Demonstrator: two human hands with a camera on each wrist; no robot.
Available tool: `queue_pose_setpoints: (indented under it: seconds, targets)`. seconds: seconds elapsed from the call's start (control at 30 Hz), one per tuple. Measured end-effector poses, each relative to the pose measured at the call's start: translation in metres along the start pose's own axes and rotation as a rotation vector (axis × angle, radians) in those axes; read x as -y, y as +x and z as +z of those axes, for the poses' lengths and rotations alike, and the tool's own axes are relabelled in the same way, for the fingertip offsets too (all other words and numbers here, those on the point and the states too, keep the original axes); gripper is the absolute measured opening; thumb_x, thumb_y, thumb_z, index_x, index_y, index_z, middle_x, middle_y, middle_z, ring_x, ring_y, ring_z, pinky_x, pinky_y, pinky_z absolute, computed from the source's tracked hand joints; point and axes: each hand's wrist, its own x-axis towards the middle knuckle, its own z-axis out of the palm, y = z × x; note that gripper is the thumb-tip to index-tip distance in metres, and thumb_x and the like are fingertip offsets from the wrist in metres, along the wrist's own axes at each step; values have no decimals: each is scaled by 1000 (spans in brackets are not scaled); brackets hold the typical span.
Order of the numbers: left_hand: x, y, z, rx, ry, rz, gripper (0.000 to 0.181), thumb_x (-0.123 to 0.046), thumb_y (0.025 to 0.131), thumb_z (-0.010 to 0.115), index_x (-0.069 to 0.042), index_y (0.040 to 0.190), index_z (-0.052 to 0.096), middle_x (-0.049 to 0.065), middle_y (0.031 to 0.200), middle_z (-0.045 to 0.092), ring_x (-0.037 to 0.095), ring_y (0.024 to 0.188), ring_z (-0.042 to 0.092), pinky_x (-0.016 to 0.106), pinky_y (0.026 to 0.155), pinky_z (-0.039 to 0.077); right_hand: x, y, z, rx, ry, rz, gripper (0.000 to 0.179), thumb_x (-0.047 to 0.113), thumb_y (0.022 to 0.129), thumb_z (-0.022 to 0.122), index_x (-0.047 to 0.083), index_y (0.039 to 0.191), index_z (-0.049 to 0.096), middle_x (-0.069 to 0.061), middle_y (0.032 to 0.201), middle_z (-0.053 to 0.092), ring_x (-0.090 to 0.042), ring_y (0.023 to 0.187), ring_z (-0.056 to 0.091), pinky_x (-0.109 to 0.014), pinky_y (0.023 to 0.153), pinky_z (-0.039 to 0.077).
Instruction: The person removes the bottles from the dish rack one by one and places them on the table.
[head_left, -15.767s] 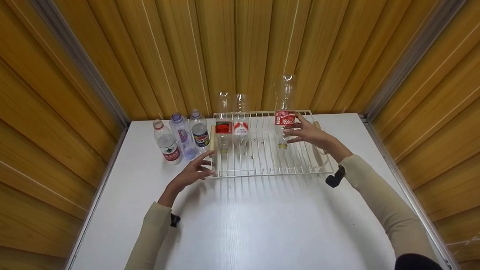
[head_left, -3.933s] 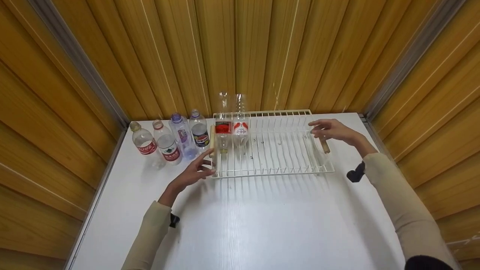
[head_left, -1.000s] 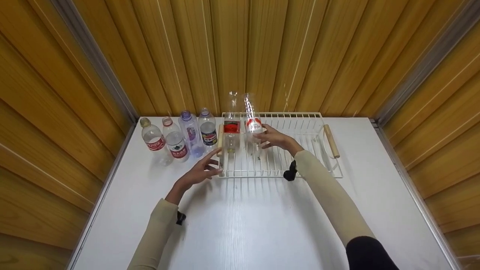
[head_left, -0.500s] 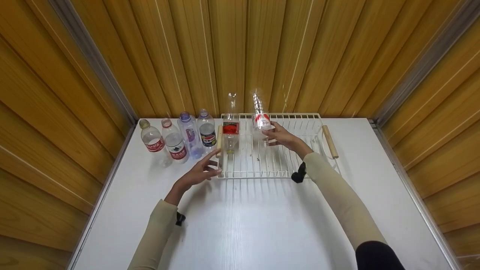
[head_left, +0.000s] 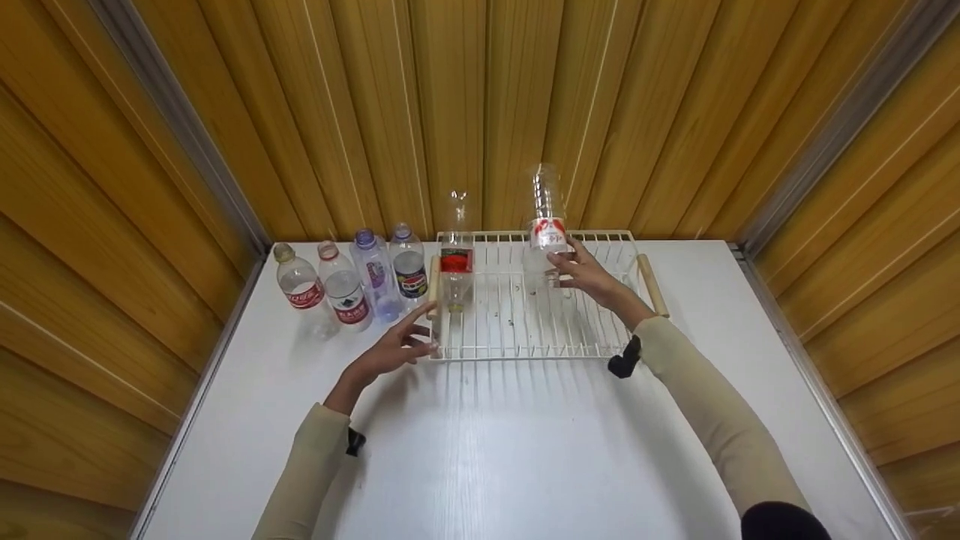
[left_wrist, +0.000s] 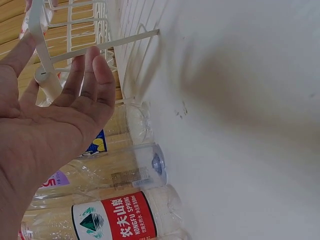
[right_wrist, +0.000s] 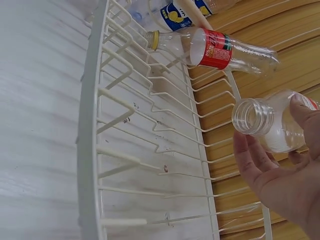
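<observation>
A: What were the hands doing?

B: The right hand [head_left: 589, 279] gripped a clear bottle with a red-and-white label [head_left: 549, 234], thumb and fingers bent around it. The bottle was held over the back of the wire rack [right_wrist: 87, 130], uncapped mouth down and slightly tilted, and the close view showed no wire touching that mouth.

A: And the left hand [head_left: 386, 352]?

B: It rested against the rack's left end, fingers loosely bent and relaxed, beside the wooden handle [head_left: 434, 289]. How firmly it pressed, I couldn't tell.

A: What else stood around?

B: A red-labelled bottle [head_left: 457, 260] stood upside down inside the rack, near its left end. Outside that end, four bottles stood upright on the tabletop [head_left: 465, 450]. Nearest the rack was a dark-blue-labelled one [head_left: 412, 281], then a purple-tinted one [head_left: 375, 274], a Nongfu Spring one [left_wrist: 127, 217] and, farthest off, a red-banded one [head_left: 304, 294].

A: Which step was that?

B: My judgement: unloading, with this bottle out of its slot and one left inside the rack.

A: What did the next move call for?

B: Probably turning it mouth-up and finding room by the upright row left of the rack, without knocking the inverted neighbour.
</observation>
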Motion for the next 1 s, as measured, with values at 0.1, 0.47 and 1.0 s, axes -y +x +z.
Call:
queue_pose_setpoints:
  seconds: [0.1,0.47,1.0]
  targets:
    - [-1,-1,0,3,0,-2,81,-26,98,70,-32,164,22,27,150,46,38,124,58,61,96,52,2,-8,-3,-40,21,-23,73,27,107,53,13,164,9,-15,140,39,-18,109,58,-34,96,56]
    - [0,-1,-3,5,15,18,81,-24,99,68,-29,164,20,32,148,47,38,124,58,61,94,53,6,-23,-10,-123,68,-56,78,35,103,61,23,165,16,-4,132,44,-12,108,63,-26,94,55]
    - [1,1,-3,17,14,-15,81,-23,100,67,-33,164,19,31,150,45,39,128,56,60,98,51,9,-34,3,-54,146,-188,62,17,101,66,12,157,40,-8,125,55,-15,96,72,-33,88,62]
